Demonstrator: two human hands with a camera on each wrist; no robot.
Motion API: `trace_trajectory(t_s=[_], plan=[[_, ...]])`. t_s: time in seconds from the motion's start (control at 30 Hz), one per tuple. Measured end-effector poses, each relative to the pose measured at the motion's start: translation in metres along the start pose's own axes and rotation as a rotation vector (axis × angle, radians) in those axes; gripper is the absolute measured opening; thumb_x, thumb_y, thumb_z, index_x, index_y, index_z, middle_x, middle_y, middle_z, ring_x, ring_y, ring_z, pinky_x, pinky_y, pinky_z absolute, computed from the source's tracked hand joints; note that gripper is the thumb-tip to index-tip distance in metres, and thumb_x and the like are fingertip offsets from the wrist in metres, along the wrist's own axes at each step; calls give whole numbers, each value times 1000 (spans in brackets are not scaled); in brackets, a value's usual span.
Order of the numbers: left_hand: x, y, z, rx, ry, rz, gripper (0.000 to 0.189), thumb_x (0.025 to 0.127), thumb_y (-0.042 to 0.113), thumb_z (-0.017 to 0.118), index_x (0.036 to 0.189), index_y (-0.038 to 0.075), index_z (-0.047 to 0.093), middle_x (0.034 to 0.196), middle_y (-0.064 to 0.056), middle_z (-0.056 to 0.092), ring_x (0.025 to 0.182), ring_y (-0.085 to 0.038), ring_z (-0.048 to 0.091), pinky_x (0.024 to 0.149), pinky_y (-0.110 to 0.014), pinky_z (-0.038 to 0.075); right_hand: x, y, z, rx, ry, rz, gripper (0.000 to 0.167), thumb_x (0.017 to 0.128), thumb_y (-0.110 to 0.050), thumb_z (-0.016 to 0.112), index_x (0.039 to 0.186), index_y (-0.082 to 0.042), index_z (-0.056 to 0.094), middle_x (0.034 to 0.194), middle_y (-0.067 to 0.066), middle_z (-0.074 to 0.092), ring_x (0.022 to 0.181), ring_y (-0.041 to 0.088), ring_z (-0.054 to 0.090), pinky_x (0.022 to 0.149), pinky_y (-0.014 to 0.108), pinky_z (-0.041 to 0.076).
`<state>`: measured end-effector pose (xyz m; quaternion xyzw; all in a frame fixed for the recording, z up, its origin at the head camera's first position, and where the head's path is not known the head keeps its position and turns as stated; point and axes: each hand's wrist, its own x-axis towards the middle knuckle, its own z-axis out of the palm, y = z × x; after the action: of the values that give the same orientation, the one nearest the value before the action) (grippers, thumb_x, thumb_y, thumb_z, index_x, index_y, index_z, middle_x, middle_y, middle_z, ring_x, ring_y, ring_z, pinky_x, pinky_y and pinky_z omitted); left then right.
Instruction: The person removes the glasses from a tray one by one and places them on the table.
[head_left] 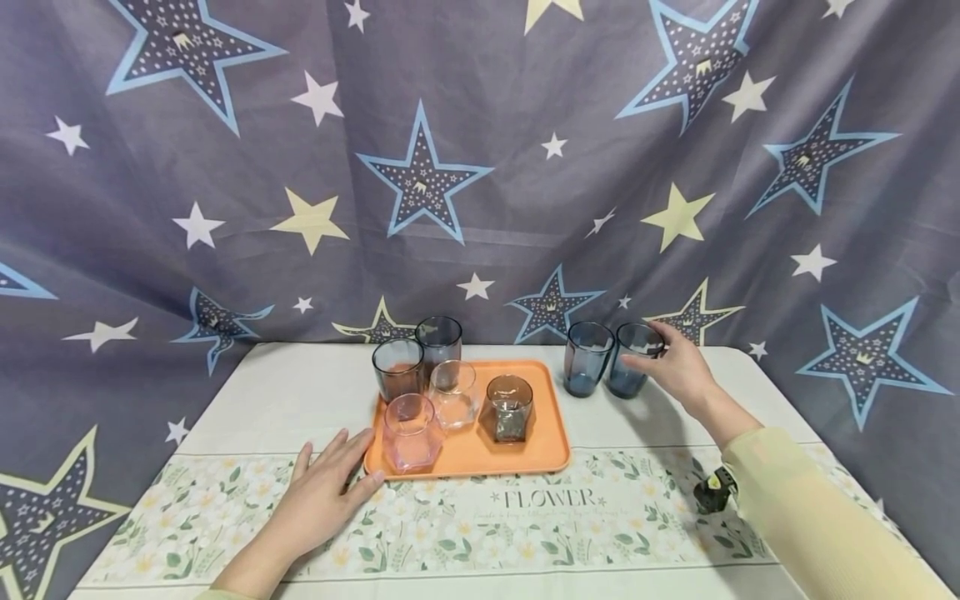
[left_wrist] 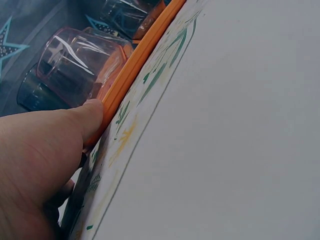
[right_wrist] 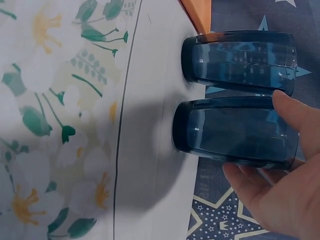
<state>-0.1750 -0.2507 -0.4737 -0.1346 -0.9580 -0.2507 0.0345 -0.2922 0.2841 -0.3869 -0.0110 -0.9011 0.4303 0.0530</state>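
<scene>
At the right of the head view, my right hand (head_left: pixel 684 371) grips a blue drinking glass (head_left: pixel 628 371) near its rim, the thumb on one side and the fingers on the other. In the right wrist view this upright glass (right_wrist: pixel 235 131) stands beside a second blue glass (right_wrist: pixel 242 61), with only a narrow gap between them. My left hand (head_left: pixel 318 496) lies at the front left corner of an orange tray (head_left: pixel 540 458), its fingers spread and relaxed. The left wrist view has the thumb (left_wrist: pixel 92 117) against the tray's rim (left_wrist: pixel 135 67).
On the tray stand a pink-tinted glass (head_left: pixel 412 437), a clear glass (head_left: pixel 453 400), a short smoky glass (head_left: pixel 510 412) and two taller dark glasses at the back left, one of them (head_left: pixel 397 371) in front. A floral cloth band (head_left: pixel 555 533) crosses the table; a star-patterned curtain (head_left: pixel 495 67) hangs behind.
</scene>
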Motion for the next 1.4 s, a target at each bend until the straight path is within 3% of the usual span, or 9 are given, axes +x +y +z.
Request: trace_trajectory(t_s=[0.47,0.67,0.83,1.0,1.4], plan=[[3,-3,-1,-7,6,-8,78,110,56,64,167,5,49,168,-20,49,162,-49,31,126,-78,0,3,-3,-1,2,-22,10,105,98,-35,89,176,-5,26,166,30,46,142,48,54,117,63,46],[4,-4,-1,-4,9,-4,79,111,59,62,167,6,49,168,-20,49,162,-49,31,126,-78,0,4,-9,-5,-35,-43,-5,112,97,-34,90,176,0,17,172,33,34,155,54,38,124,66,37],[4,-4,-1,-3,4,-6,79,110,59,62,167,5,49,168,-19,49,162,-49,31,126,-78,0,4,-27,-12,-60,-16,-54,111,99,-32,88,175,2,16,173,34,31,159,54,31,125,69,33],[3,-4,-1,-9,0,-10,80,110,60,61,167,6,49,168,-19,49,162,-49,30,126,-78,0,4,-53,-14,-105,37,-97,110,98,-38,88,176,-3,20,175,28,32,160,50,32,124,70,32],[2,-3,2,-7,2,-5,77,111,57,63,167,5,49,168,-19,49,162,-49,31,126,-78,-1,-5,-104,22,-12,2,-202,100,98,-37,89,176,-14,31,176,15,37,163,39,32,128,64,32]])
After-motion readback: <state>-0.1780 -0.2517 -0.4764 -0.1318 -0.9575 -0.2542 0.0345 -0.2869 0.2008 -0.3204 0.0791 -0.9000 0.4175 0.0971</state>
